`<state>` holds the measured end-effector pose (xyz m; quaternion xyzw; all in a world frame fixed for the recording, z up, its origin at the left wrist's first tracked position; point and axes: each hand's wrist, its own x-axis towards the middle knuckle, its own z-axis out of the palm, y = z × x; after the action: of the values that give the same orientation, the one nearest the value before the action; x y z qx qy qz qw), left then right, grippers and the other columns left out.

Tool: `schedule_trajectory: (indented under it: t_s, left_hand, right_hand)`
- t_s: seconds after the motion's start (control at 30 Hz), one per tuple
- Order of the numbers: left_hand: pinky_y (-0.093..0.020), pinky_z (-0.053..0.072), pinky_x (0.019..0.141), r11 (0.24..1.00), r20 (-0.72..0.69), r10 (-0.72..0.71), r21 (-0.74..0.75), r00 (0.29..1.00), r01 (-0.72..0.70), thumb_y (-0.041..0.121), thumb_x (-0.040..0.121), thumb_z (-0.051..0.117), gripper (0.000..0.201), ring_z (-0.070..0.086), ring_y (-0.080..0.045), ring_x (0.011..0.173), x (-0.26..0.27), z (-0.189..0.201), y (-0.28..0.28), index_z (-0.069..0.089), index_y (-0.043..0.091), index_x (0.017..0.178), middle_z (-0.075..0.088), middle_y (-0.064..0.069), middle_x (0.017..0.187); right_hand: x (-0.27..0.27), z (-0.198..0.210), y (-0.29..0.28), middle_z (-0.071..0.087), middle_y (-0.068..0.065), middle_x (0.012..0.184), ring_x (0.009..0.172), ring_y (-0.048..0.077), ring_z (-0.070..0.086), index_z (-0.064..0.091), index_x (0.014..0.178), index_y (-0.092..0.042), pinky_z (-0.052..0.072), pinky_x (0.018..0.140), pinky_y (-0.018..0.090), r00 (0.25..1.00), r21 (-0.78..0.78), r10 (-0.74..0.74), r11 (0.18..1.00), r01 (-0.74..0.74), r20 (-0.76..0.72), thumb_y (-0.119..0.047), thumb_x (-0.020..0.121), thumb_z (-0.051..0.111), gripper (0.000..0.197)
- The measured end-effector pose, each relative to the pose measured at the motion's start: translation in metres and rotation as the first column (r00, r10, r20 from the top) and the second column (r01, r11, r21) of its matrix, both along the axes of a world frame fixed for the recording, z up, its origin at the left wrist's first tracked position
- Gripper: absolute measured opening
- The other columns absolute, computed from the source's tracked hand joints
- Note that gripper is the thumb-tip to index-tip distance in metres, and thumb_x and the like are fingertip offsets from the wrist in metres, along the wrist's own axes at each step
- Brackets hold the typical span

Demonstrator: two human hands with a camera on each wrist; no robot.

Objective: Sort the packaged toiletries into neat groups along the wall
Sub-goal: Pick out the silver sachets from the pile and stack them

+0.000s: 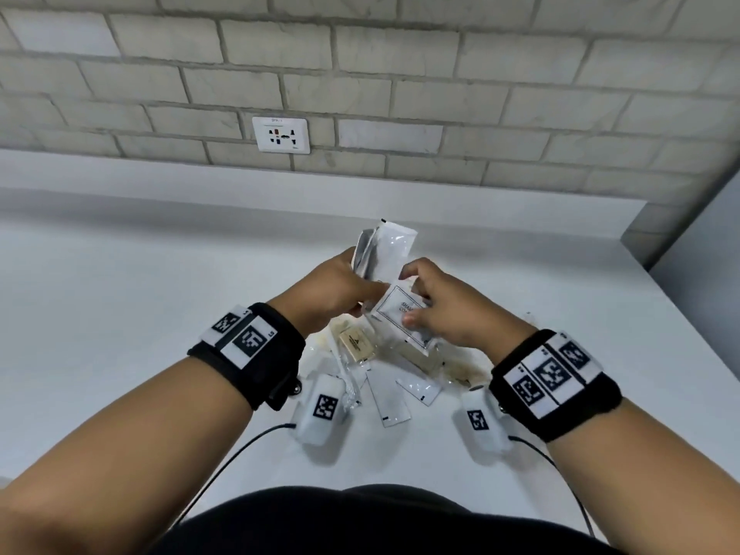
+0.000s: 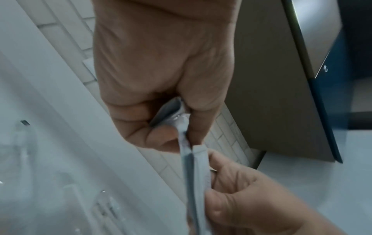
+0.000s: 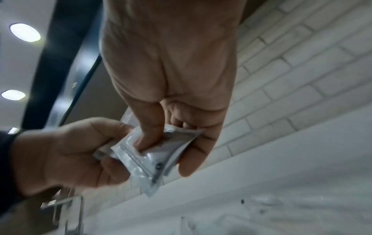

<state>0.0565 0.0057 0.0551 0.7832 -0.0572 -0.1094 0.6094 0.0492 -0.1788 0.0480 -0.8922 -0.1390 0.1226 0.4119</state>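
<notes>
Head view: the left hand (image 1: 334,292) gripped a stack of white sachets (image 1: 386,244) above the counter (image 1: 120,294), their long axis pointing up toward the brick wall (image 1: 360,66). The right hand (image 1: 444,306) pinched a printed sachet (image 1: 402,314), its long axis angled down-right, touching the stack. Loose packets (image 1: 390,398) and a soap box (image 1: 357,345) lay below the hands.

Left wrist view: thumb and fingers (image 2: 161,139) clamped the sachet edges, seen edge-on.

Right wrist view: the thumb (image 3: 150,135) pressed the printed sachet (image 3: 141,162) against curled fingers.
</notes>
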Motion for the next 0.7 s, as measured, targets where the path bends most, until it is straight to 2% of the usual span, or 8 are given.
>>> schedule_trajectory:
  t_s: [0.07, 0.13, 0.2, 0.27, 0.33, 0.4, 0.57, 0.7]
  left_hand:
    - [-0.021, 0.035, 0.050, 0.996, -0.108, 0.023, -0.078, 0.994, -0.032, 0.024, 0.087, 0.067, 0.016, 0.043, -0.010, 0.055, 0.000, -0.007, 0.006, 0.053, 0.019, 0.093, 0.048, 0.002, 0.065]
    - [-0.019, 0.028, 0.045, 0.959, -0.285, -0.027, -0.277, 0.958, -0.055, 0.041, 0.086, 0.065, 0.033, 0.036, -0.010, 0.052, -0.001, -0.014, 0.015, 0.054, 0.016, 0.105, 0.038, 0.002, 0.065]
    - [-0.018, 0.028, 0.040, 0.868, -0.421, -0.220, -0.496, 0.880, -0.020, 0.048, 0.076, 0.072, 0.052, 0.035, -0.008, 0.047, 0.000, -0.019, 0.022, 0.056, 0.013, 0.111, 0.035, 0.002, 0.065]
    - [-0.017, 0.030, 0.037, 0.752, -0.437, -0.462, -0.654, 0.771, 0.080, 0.047, 0.069, 0.078, 0.057, 0.036, -0.007, 0.043, -0.002, -0.021, 0.021, 0.058, 0.011, 0.109, 0.036, 0.001, 0.064]
    - [-0.016, 0.027, 0.037, 0.661, -0.400, -0.627, -0.728, 0.669, 0.184, 0.045, 0.071, 0.076, 0.048, 0.038, -0.007, 0.043, -0.005, -0.020, 0.013, 0.059, 0.013, 0.100, 0.043, 0.000, 0.064]
    - [-0.016, 0.023, 0.038, 0.641, -0.386, -0.676, -0.728, 0.627, 0.243, 0.047, 0.073, 0.073, 0.045, 0.041, -0.008, 0.043, -0.008, -0.019, 0.006, 0.056, 0.013, 0.097, 0.055, -0.006, 0.073]
    - [-0.016, 0.034, 0.039, 0.808, -0.424, -0.465, -0.561, 0.777, 0.177, 0.024, 0.091, 0.050, 0.029, 0.056, -0.013, 0.050, -0.013, -0.015, 0.006, 0.056, 0.006, 0.112, 0.068, -0.014, 0.107]
    - [-0.023, 0.058, 0.059, 0.881, -0.403, -0.292, -0.467, 0.867, 0.080, 0.013, 0.096, 0.047, 0.027, 0.072, -0.023, 0.089, -0.016, -0.015, 0.008, 0.058, 0.005, 0.120, 0.071, -0.009, 0.110]
  right_hand:
    - [-0.001, -0.007, -0.009, 0.057, -0.003, 0.096, 0.080, 0.015, 0.060, 0.052, 0.115, -0.029, 0.056, 0.074, 0.038, 0.999, -0.010, -0.044, 0.999, 0.044, 0.006, -0.011, 0.085, 0.068, 0.038]
    - [0.000, -0.011, -0.019, 0.064, 0.002, 0.088, 0.079, 0.021, 0.061, 0.061, 0.100, -0.022, 0.054, 0.081, 0.041, 0.995, 0.203, -0.099, 0.974, 0.103, -0.028, -0.010, 0.084, 0.068, 0.021]
    - [0.003, -0.010, -0.025, 0.069, 0.004, 0.093, 0.088, 0.025, 0.064, 0.065, 0.100, -0.022, 0.055, 0.082, 0.041, 0.981, 0.597, -0.082, 0.783, 0.174, -0.178, -0.016, 0.074, 0.079, 0.030]
    - [0.007, -0.004, -0.024, 0.069, 0.006, 0.096, 0.088, 0.023, 0.065, 0.066, 0.106, -0.017, 0.056, 0.077, 0.034, 0.977, 0.759, 0.008, 0.631, 0.159, -0.211, -0.030, 0.055, 0.090, 0.057]
    - [0.007, 0.003, -0.012, 0.065, 0.014, 0.099, 0.089, 0.026, 0.062, 0.063, 0.105, -0.010, 0.052, 0.079, 0.036, 0.983, 0.758, 0.065, 0.646, 0.089, -0.171, -0.030, 0.054, 0.089, 0.061]
    - [0.007, 0.007, -0.002, 0.063, 0.016, 0.091, 0.081, 0.025, 0.060, 0.061, 0.095, -0.008, 0.047, 0.075, 0.036, 0.989, 0.728, 0.022, 0.679, 0.094, -0.148, -0.017, 0.066, 0.083, 0.037]
    - [0.016, 0.010, -0.009, 0.068, 0.008, 0.075, 0.068, 0.021, 0.062, 0.060, 0.077, -0.011, 0.051, 0.070, 0.034, 0.966, 0.686, -0.215, 0.683, 0.252, -0.141, 0.003, 0.079, 0.070, 0.017]
    - [0.023, 0.008, -0.020, 0.069, 0.010, 0.081, 0.072, 0.023, 0.064, 0.060, 0.085, -0.011, 0.052, 0.075, 0.037, 0.943, 0.702, -0.268, 0.633, 0.326, -0.196, 0.001, 0.083, 0.067, 0.013]
